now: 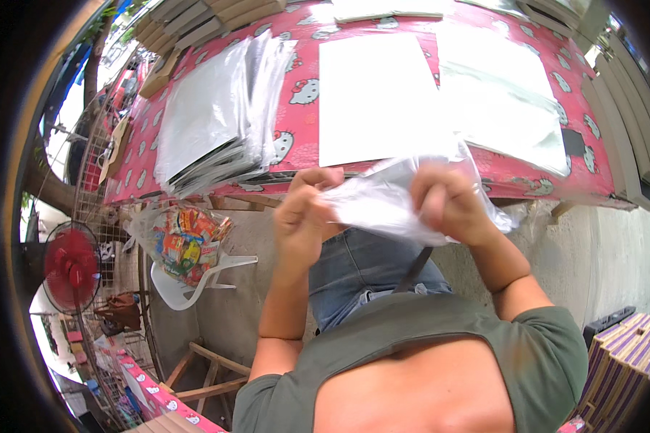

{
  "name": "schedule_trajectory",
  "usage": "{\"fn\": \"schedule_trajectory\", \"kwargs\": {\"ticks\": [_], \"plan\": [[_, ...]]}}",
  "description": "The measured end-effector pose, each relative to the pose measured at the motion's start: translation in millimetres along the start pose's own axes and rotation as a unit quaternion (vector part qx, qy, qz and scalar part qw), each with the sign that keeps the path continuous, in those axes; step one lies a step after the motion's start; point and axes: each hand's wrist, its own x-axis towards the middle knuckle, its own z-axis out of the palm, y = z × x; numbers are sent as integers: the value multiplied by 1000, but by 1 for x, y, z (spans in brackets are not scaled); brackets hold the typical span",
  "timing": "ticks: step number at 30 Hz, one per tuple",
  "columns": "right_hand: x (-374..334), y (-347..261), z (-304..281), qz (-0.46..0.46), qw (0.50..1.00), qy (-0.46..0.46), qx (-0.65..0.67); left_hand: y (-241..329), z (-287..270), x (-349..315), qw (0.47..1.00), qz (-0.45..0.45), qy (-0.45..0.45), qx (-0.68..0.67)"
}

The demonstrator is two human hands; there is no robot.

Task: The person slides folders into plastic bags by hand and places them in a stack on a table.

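Observation:
A crumpled clear plastic bag (375,198) stretches between my two hands in front of the table's near edge. My left hand (307,213) is closed, pinching the bag's left end between thumb and fingers. My right hand (448,202) is curled closed on the bag's other side, its fingers somewhat blurred. Just beyond them a plain white sheet (375,101) lies flat on the table. To its right are more white sheets (498,86) with clear plastic over part of them. A thick stack of clear plastic sleeves (209,108) lies on the left.
A pink patterned cloth covers the table (303,68). Flat boxes (195,22) are piled at its far left, and grey-brown panels (628,123) stand along the right. Below left are a white plastic chair (173,289) with a bag of colourful packets (188,242) and a red fan (72,267).

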Motion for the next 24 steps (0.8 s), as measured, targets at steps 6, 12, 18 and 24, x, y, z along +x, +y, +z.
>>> {"fn": "schedule_trajectory", "kwargs": {"ticks": [6,12,18,24], "plan": [[4,9,-39,-125,932,-233,246,-6,-36,-1,875,-235,-421,44],[24,48,-35,-54,900,-431,-39,-14,-55,0,778,87,-336,-524],[-3,47,-18,88,955,-284,-1,-38,-72,-42,856,-155,-213,-445],[-1,51,-13,138,942,-306,-11,-36,-73,-68,910,-169,-222,-308]]}}
